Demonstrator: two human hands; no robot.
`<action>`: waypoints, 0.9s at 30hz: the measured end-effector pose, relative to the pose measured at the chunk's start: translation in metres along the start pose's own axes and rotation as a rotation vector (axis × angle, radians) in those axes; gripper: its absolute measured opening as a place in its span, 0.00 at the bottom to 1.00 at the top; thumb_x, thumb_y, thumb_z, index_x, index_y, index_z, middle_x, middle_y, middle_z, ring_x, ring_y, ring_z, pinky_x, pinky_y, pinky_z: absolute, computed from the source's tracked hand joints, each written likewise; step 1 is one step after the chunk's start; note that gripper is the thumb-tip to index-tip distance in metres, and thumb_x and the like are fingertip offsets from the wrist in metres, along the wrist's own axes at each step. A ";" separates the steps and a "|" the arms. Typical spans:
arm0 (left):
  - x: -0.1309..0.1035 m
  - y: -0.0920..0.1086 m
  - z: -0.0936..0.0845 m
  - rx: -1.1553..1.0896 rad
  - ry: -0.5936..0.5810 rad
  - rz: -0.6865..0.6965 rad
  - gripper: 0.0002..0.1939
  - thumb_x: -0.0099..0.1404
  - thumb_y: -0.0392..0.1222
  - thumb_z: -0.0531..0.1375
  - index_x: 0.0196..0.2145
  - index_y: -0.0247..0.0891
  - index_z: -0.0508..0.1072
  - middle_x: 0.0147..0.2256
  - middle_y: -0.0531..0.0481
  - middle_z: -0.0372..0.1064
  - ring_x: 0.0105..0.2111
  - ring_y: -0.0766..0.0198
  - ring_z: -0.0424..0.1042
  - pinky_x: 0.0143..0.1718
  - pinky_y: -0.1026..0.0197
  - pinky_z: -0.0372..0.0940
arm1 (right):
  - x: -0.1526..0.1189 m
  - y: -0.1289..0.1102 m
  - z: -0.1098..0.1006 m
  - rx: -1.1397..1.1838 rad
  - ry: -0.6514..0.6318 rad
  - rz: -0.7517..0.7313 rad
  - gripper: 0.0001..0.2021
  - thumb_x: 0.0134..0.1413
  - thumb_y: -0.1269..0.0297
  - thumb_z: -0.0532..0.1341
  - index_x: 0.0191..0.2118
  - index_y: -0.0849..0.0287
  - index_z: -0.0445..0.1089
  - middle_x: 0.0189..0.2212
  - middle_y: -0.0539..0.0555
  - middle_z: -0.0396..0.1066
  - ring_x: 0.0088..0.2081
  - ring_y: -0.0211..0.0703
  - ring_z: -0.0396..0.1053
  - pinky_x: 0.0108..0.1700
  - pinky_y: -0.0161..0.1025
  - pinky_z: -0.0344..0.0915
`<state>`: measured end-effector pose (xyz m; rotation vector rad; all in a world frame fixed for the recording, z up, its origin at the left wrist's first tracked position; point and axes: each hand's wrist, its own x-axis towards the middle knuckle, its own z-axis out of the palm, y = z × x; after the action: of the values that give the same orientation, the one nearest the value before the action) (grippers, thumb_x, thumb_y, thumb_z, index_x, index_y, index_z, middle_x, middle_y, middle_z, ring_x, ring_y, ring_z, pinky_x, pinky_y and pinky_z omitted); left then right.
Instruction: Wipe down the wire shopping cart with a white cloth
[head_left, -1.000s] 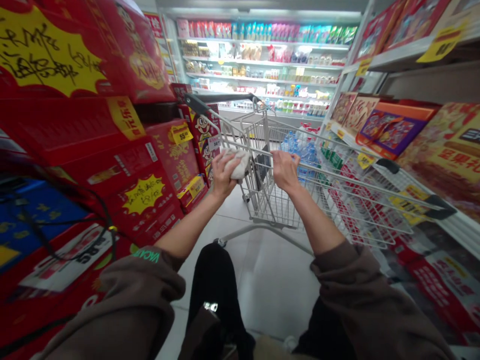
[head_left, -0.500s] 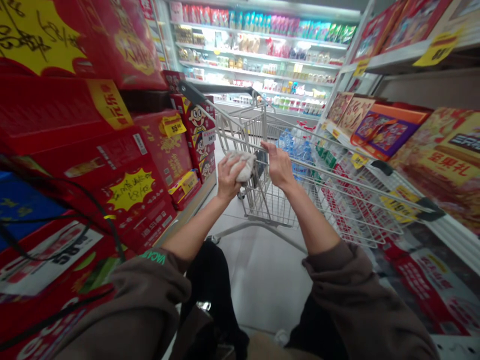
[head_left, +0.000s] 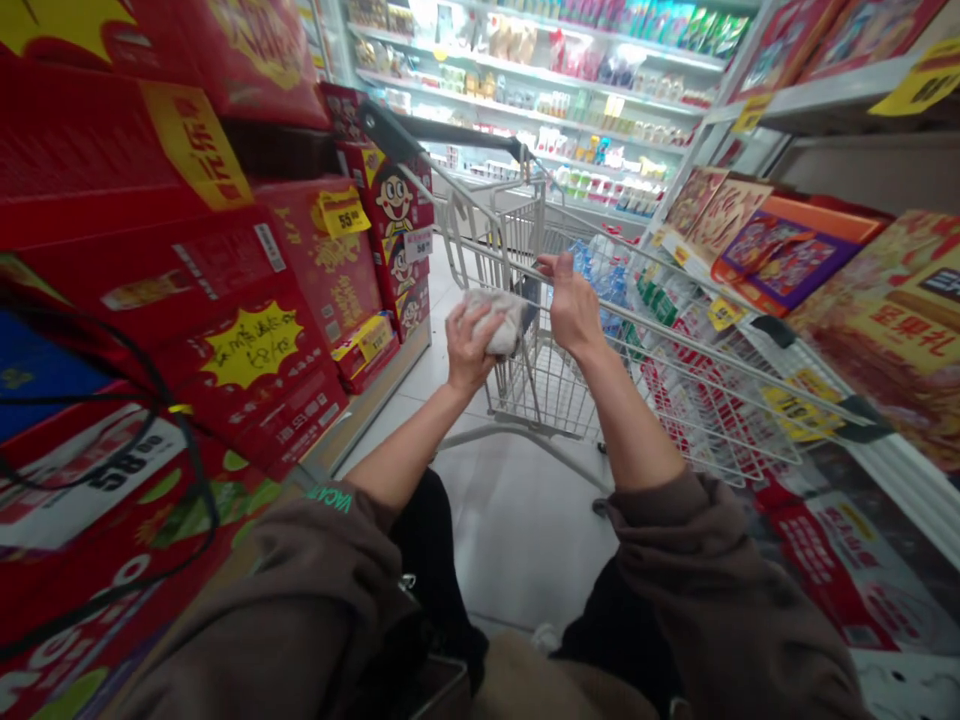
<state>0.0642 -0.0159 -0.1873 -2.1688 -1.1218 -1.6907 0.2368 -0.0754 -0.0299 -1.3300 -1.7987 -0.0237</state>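
Observation:
A metal shopping cart [head_left: 562, 400] stands in front of me, with its dark handle [head_left: 450, 130] at the upper left. My left hand [head_left: 470, 345] is wrapped round a pale grey-white cloth [head_left: 499, 318], pressed close to the near side of the cart. Just right of the cloth, my right hand [head_left: 574, 305] has its fingers curled round the cart's upper rim bar, thumb on top.
Stacked red boxes [head_left: 315, 270] line the left, with dark cables [head_left: 202, 490] in front. Bottles in blue [head_left: 607, 275] show beyond the cart's side. On the right are shelves with snack boxes [head_left: 795, 250]; a lit refrigerated display [head_left: 555, 75] closes the back.
The view has tilted down and shifted slightly. Both hands appear a little further right; the left hand still holds the cloth and the right still grips the bar.

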 end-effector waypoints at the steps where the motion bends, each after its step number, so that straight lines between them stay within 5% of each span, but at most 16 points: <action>1: 0.014 -0.004 -0.003 0.022 0.082 -0.049 0.21 0.68 0.39 0.60 0.58 0.46 0.75 0.63 0.41 0.66 0.70 0.41 0.52 0.70 0.30 0.52 | 0.001 0.001 0.000 0.000 0.012 0.002 0.48 0.67 0.38 0.22 0.59 0.54 0.73 0.50 0.58 0.79 0.54 0.50 0.75 0.55 0.53 0.67; 5: 0.029 -0.010 0.002 0.051 0.096 -0.094 0.23 0.66 0.34 0.57 0.56 0.47 0.76 0.63 0.44 0.65 0.71 0.42 0.49 0.71 0.30 0.48 | 0.005 0.005 0.004 0.021 0.053 0.049 0.48 0.66 0.35 0.24 0.60 0.52 0.74 0.45 0.57 0.81 0.51 0.52 0.76 0.53 0.54 0.66; 9: -0.030 0.000 0.012 0.037 -0.029 -0.080 0.19 0.66 0.33 0.54 0.51 0.43 0.78 0.53 0.42 0.71 0.64 0.42 0.59 0.67 0.32 0.58 | 0.008 0.008 0.001 0.060 0.027 0.069 0.47 0.65 0.33 0.26 0.60 0.50 0.74 0.45 0.56 0.81 0.53 0.52 0.76 0.56 0.54 0.66; 12: -0.053 0.007 0.010 0.024 -0.001 -0.066 0.20 0.65 0.32 0.55 0.50 0.43 0.78 0.50 0.40 0.72 0.60 0.42 0.62 0.61 0.30 0.64 | 0.008 0.014 -0.013 0.104 -0.069 0.049 0.47 0.64 0.32 0.25 0.64 0.48 0.70 0.47 0.55 0.81 0.55 0.52 0.76 0.58 0.54 0.66; 16: -0.008 0.027 0.001 0.011 0.083 0.041 0.22 0.66 0.33 0.57 0.55 0.47 0.76 0.57 0.43 0.69 0.64 0.42 0.58 0.66 0.31 0.58 | 0.007 0.034 -0.037 0.057 -0.129 0.074 0.47 0.61 0.29 0.26 0.65 0.45 0.68 0.51 0.56 0.81 0.58 0.55 0.74 0.60 0.56 0.64; 21: 0.056 0.059 0.009 0.045 -0.116 0.226 0.19 0.73 0.36 0.54 0.54 0.50 0.77 0.59 0.49 0.70 0.67 0.47 0.58 0.68 0.39 0.57 | 0.000 0.060 -0.047 -0.025 -0.134 0.184 0.50 0.58 0.26 0.26 0.60 0.46 0.74 0.47 0.58 0.82 0.55 0.61 0.75 0.58 0.60 0.64; 27: 0.025 0.063 0.010 0.089 -0.225 0.255 0.17 0.71 0.32 0.56 0.51 0.47 0.78 0.55 0.45 0.74 0.62 0.45 0.64 0.61 0.39 0.63 | -0.003 0.066 -0.042 -0.145 -0.165 0.149 0.54 0.54 0.26 0.23 0.47 0.47 0.81 0.42 0.58 0.83 0.48 0.57 0.78 0.52 0.55 0.66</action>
<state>0.1140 -0.0433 -0.1500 -2.3713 -0.9007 -1.2932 0.3150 -0.0695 -0.0355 -1.6069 -1.8585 0.0385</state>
